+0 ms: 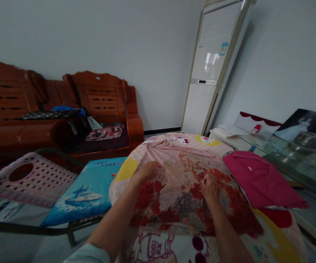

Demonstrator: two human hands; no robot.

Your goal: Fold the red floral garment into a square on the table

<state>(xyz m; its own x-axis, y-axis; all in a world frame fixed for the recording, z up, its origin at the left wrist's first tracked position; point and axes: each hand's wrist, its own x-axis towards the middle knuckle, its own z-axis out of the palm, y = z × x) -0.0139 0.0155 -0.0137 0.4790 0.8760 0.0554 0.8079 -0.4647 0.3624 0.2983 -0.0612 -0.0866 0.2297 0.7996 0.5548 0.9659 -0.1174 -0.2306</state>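
A pink garment with red and grey patterns [171, 186] lies spread on a round table covered with a printed cloth [152, 244]. On the garment's upper left part rests my left hand [149, 171], its fingers pointing away and partly blurred. My right hand [209, 185] is on the right half of the garment, fingers bent together against the fabric; whether they pinch it is hard to see. A folded dark pink garment [262, 179] lies at the table's right edge.
Left of the table stands a woven chair [34, 179] with a blue cushion [88, 190]. Wooden seats [100, 95] line the back wall, and a tall white air conditioner [207, 69] stands in the corner. A glass-topped cabinet [297, 164] is at the right.
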